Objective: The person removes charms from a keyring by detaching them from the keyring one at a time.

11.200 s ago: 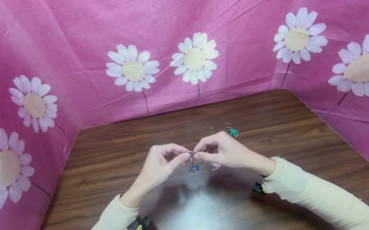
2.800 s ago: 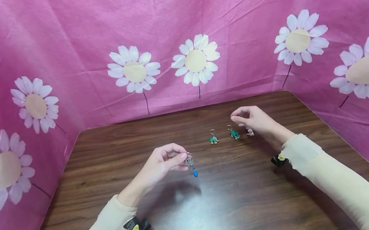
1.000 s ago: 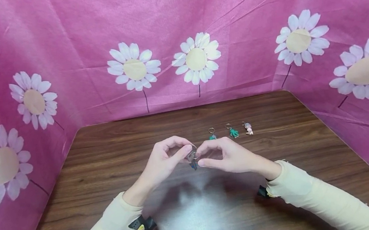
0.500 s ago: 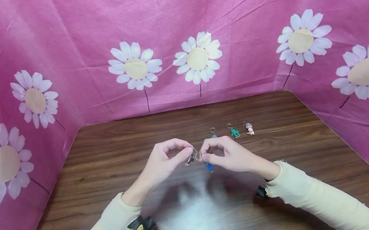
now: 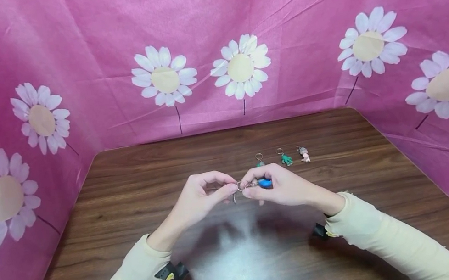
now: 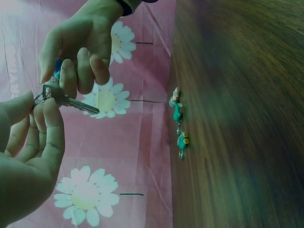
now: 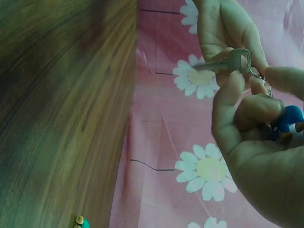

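Observation:
Above the middle of the table, my left hand (image 5: 198,198) and right hand (image 5: 281,186) meet at a small metal key ring (image 5: 241,186). Thumb and forefinger of the left pinch one side of it, those of the right the opposite side. A silver key (image 6: 71,102) hangs from the ring, its blade sticking out past the fingers in both wrist views. The ring's chain leads to a blue figurine charm (image 7: 289,118), which lies sideways against the right hand's curled fingers, partly hidden by them in the head view.
Behind the hands, three figurine keychains lie in a row on the wooden table (image 5: 129,178): a green one (image 5: 259,157) partly covered by the right hand, another green one (image 5: 287,159), and a pale pink one (image 5: 304,155). Pink flowered cloth (image 5: 193,14) surrounds the table.
Earlier my right hand was by the pink keychain at the back right; it has come back to the ring. The blue charm, hanging down half a second ago, now lies sideways at the right fingers.

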Available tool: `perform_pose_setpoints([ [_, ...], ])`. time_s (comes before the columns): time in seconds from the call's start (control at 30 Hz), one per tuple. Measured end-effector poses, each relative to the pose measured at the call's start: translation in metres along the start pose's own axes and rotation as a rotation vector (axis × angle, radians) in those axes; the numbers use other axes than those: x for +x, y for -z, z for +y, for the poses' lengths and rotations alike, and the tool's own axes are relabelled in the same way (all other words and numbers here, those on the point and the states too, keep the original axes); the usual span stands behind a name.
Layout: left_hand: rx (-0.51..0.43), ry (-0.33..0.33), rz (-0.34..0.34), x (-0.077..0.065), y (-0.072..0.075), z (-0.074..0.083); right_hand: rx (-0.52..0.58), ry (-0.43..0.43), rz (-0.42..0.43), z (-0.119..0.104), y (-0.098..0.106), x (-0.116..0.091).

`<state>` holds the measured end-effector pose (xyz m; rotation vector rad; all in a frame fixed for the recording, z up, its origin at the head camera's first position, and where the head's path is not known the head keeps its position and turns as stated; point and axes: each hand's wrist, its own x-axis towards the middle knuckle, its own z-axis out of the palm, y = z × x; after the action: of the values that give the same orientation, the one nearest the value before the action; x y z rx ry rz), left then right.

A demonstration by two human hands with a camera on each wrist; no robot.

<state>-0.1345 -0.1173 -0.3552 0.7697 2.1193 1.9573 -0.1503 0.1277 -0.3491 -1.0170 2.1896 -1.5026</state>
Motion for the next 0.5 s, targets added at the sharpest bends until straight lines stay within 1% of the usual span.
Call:
perform_pose_setpoints([
  [0.17,-0.015,-0.014,-0.018,-0.0002,0.0004,-0.0007,-0.036,0.001,-0.013,-0.0033,0.0017,0.0004],
  [0.3,-0.041,-0.005,-0.034,-0.0006,-0.0006,-0.0016,-0.011,-0.010,0.001,-0.0042,0.0018,0.0012],
  [0.37,-0.057,0.000,-0.044,-0.0011,-0.0011,-0.0028,0.018,-0.019,0.006,-0.0037,0.0009,0.0015],
  [0.43,-0.057,0.008,-0.052,-0.0021,-0.0015,-0.0044,0.047,-0.025,0.012,-0.0028,0.0005,0.0015],
  [0.5,-0.034,0.015,-0.059,-0.0032,-0.0016,-0.0066,0.059,-0.029,0.027,-0.0025,0.0002,0.0015],
])
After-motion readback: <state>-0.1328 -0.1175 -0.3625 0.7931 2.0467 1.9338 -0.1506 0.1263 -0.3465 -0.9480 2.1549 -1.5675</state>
